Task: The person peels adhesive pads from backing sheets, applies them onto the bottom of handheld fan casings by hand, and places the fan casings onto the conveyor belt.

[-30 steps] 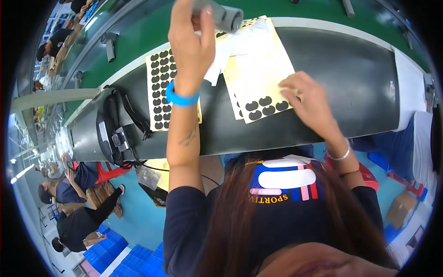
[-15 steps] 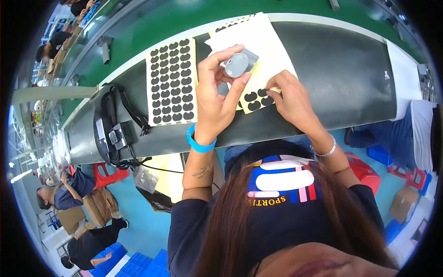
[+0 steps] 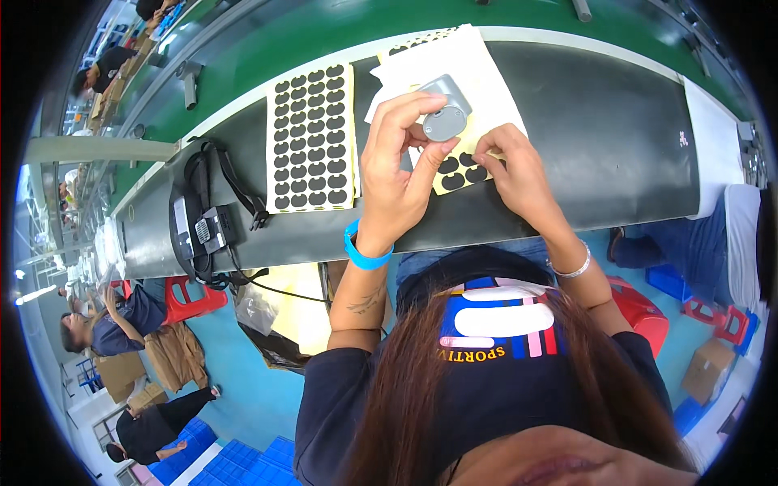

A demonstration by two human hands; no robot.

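Note:
Raised over the table, my left hand [image 3: 395, 174] grips a small grey device [image 3: 446, 124] between thumb and fingers. Its flat oval end, with small holes, faces me. Below and to the right of it, my right hand [image 3: 523, 174] bends over a pale yellow sheet [image 3: 442, 191] of black stickers. Thumb and index finger pinch together at the edge of a black sticker [image 3: 468, 159]; the fingertips partly cover that spot. A white backing paper [image 3: 494, 97] overlaps the sheet's upper part.
Left of my hands lies another sheet of black stickers [image 3: 310, 138] in rows. Farther left on the dark table [image 3: 608, 138] rest a black strap [image 3: 223, 170] and a boxed device with a cable [image 3: 215, 231]. A green belt [image 3: 527, 16] runs beyond the table's far edge.
Relative to the table, the grey device and my left hand have shifted slightly right and the device's end has turned a little. My right hand stays pinched at the sticker sheet.

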